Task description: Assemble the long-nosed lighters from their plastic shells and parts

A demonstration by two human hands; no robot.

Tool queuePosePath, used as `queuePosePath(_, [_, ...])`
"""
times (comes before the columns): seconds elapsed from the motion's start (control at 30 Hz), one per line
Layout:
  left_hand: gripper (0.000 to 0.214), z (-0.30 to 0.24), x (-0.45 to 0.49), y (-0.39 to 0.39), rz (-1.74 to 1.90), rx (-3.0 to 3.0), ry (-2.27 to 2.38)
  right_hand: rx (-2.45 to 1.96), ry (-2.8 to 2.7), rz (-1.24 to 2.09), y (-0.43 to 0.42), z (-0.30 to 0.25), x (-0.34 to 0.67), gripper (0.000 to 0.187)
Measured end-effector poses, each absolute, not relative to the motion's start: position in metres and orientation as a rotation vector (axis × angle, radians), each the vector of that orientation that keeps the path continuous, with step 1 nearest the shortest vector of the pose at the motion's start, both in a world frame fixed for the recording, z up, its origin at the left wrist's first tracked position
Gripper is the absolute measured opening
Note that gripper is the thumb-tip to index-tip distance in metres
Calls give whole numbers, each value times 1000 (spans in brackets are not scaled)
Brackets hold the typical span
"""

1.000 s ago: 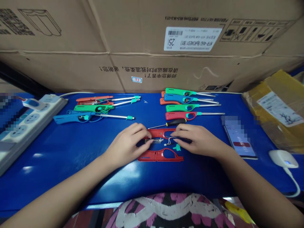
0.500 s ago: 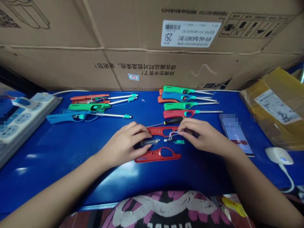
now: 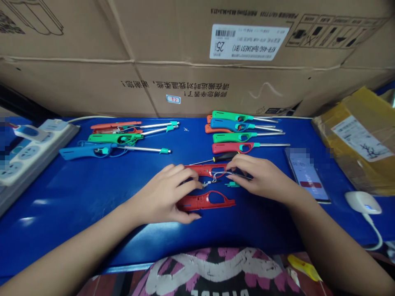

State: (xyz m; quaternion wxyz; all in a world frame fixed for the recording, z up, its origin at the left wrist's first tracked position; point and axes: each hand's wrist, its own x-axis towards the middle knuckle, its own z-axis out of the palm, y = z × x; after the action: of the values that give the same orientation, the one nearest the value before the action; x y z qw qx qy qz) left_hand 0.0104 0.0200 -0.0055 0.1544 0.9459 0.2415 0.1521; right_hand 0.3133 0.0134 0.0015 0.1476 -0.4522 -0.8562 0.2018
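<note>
My left hand (image 3: 169,193) is open, thumb and fingers apart, over the left ends of two red lighter shell halves. The upper half (image 3: 202,169) lies by its fingertips; the lower half (image 3: 202,201) is partly under the hand. A small white valve end (image 3: 205,185) shows at the fingertips; its clear tank is hidden beneath the hand. My right hand (image 3: 259,174) is closed in a pinch on thin white wires (image 3: 215,176) at the upper shell's right end. A thin rod shows beside its fingers. Just left of that hand lies a small green trigger (image 3: 233,184).
Behind the shells lies a screwdriver (image 3: 226,156). Assembled lighters (image 3: 234,137) lie at back right, opened ones (image 3: 115,139) at back left. A power strip (image 3: 40,144) is at left; a phone (image 3: 305,174), white device (image 3: 362,202) and taped box (image 3: 354,139) at right. A cardboard wall (image 3: 185,49) stands behind.
My left hand has opened, its thumb moving toward me, and now covers the clear tank. My right hand has shifted slightly left with the wires over the upper shell.
</note>
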Motion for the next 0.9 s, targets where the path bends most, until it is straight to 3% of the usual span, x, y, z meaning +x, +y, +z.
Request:
queuePosePath(0.17, [35,-10,12,17,370,2808,632,-1358,-2501,555,13,14,322,6])
queuePosePath(0.37, [28,-14,9,21,413,2790,712,-1373,-2573,728,11,13,321,16])
queuePosePath(0.9, [29,-18,10,23,442,2724,809,-1112,-2681,412,3,0,301,13])
